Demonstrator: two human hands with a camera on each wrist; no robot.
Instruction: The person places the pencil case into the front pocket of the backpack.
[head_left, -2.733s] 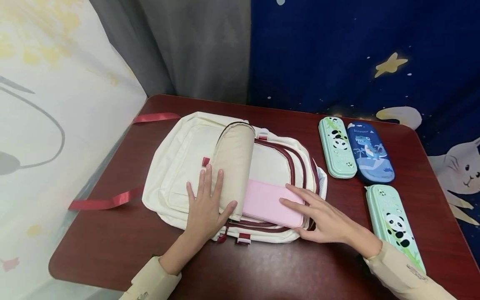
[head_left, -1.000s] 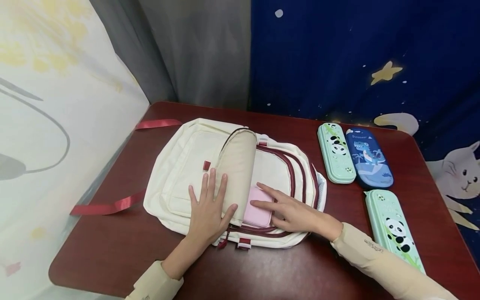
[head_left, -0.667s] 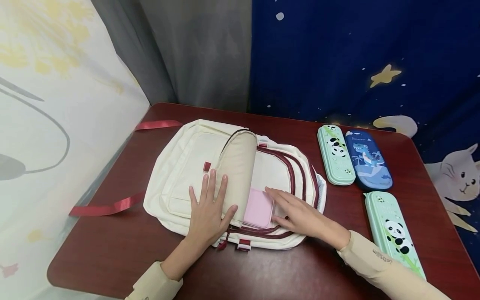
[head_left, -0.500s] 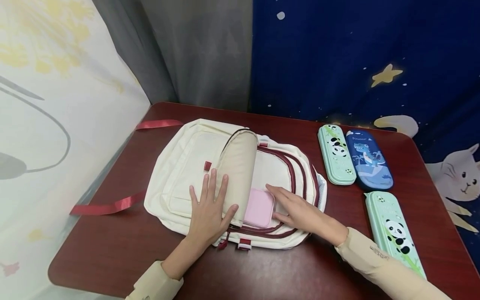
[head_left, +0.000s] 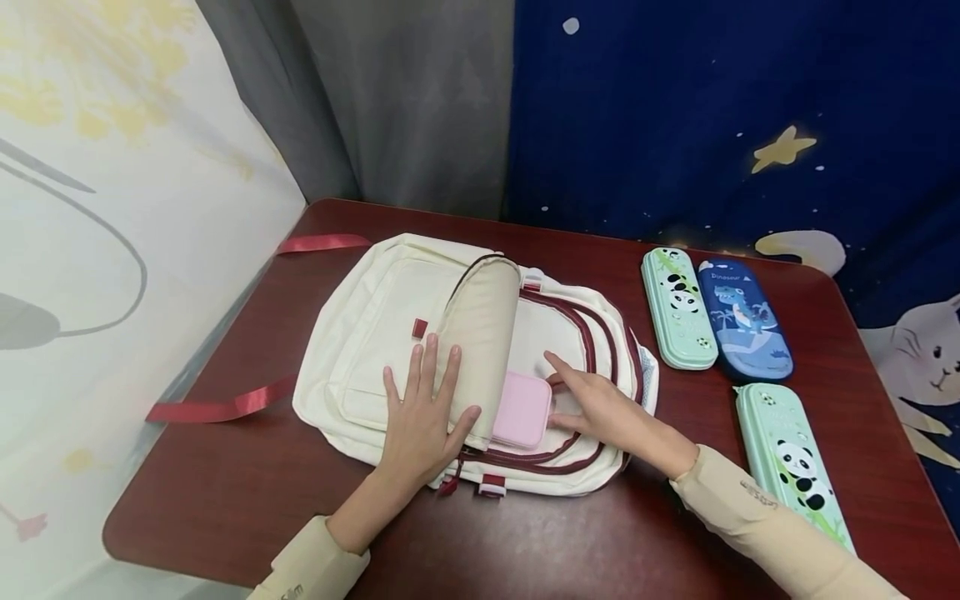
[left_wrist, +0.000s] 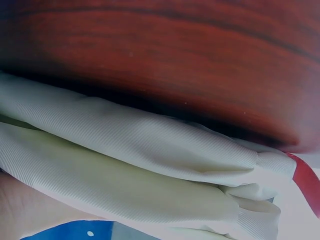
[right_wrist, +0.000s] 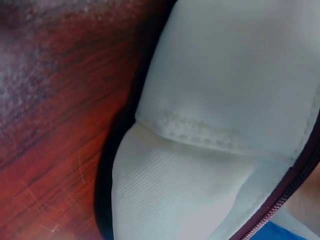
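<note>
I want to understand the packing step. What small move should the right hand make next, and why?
Probably one more short push toward the left: the pink case sticks out from under the flap that the left hand holds folded back on the backpack, and the right hand touches its exposed end.

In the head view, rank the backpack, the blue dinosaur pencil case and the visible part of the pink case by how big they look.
1. backpack, by far the largest.
2. blue dinosaur pencil case.
3. pink case, mostly hidden under the backpack's flap, so only its visible part counts.
</note>
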